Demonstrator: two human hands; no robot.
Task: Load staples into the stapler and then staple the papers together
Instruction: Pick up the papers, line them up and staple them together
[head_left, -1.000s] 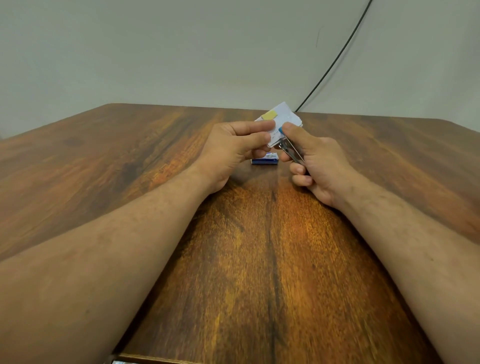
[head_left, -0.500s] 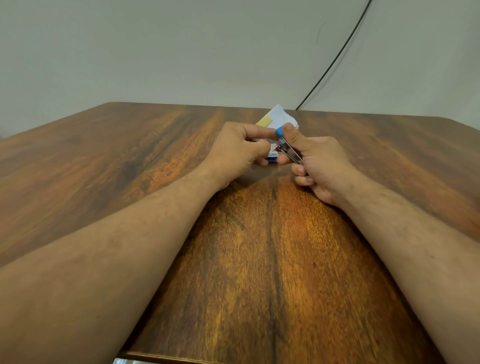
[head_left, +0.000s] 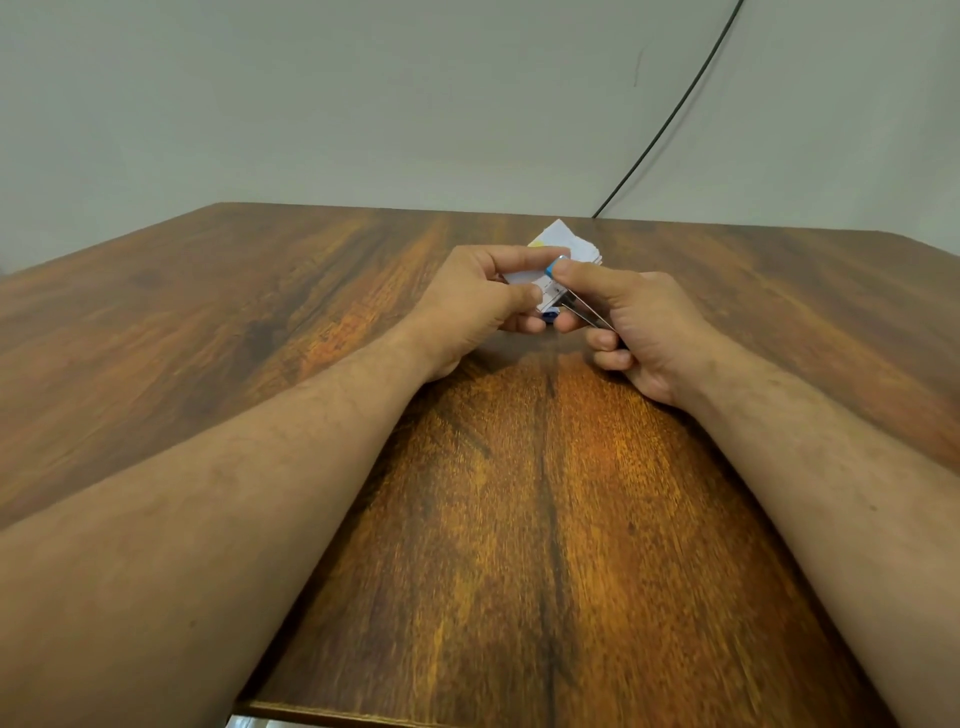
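Note:
My left hand (head_left: 475, 301) pinches a small stack of white papers (head_left: 563, 241) with a yellow patch, held above the middle of the table. My right hand (head_left: 631, 325) grips a small metal stapler (head_left: 574, 306) with a blue tip; my thumb presses on that tip. The stapler's jaws sit over the near edge of the papers, between my two hands. A small blue and white staple box (head_left: 550, 313) lies on the table just under my fingers, mostly hidden.
A brown wooden table (head_left: 545, 519) stretches out under my forearms, its near edge at the bottom. A black cable (head_left: 670, 111) runs down the grey wall to the table's far edge.
Both hands have come closer together and lower. The papers have tilted down and slid deeper into the stapler, so less of them shows above my fingers.

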